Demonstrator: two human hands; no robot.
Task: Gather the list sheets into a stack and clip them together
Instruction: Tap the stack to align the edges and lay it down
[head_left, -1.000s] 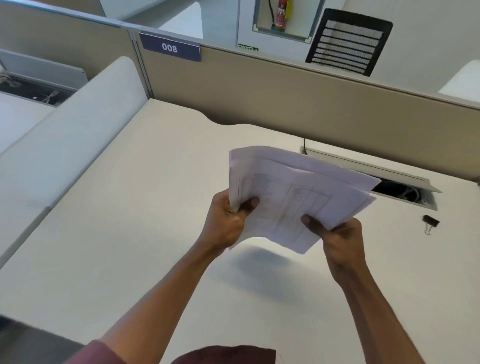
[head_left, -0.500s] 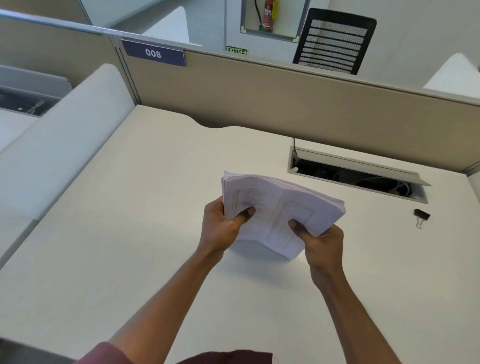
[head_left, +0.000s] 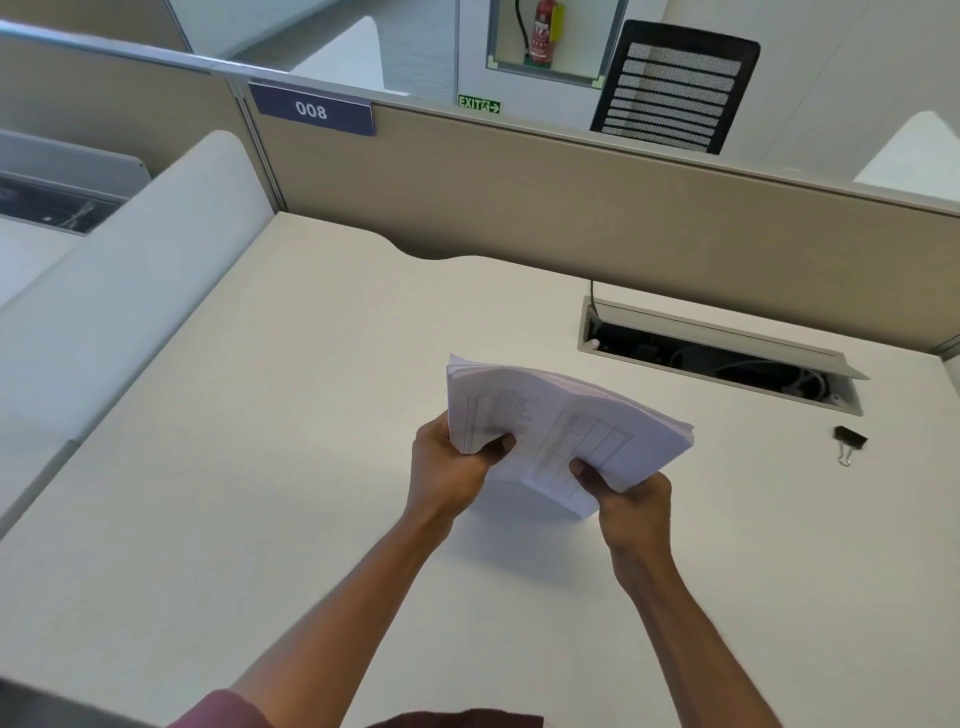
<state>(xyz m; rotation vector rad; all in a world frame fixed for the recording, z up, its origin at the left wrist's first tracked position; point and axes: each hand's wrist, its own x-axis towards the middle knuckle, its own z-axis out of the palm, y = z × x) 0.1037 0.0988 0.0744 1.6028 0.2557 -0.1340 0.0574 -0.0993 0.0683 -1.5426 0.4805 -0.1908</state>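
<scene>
A stack of white list sheets (head_left: 558, 423) with printed tables is held upright over the middle of the desk, its lower corner touching or nearly touching the surface. My left hand (head_left: 449, 467) grips the stack's left edge, thumb on the front. My right hand (head_left: 631, 506) grips the lower right edge, thumb on the front too. The sheets bow slightly and their edges line up closely. A black binder clip (head_left: 849, 441) lies on the desk to the right, well apart from both hands.
The cream desk (head_left: 234, 467) is bounded by a beige partition (head_left: 519, 208) at the back and a white divider (head_left: 130, 291) on the left. An open cable tray (head_left: 722, 358) is set into the desk at the back right, just behind the clip.
Both hands have lowered the sheets towards the desk. The loose, splayed sheets have come together into a tighter, more even stack.
</scene>
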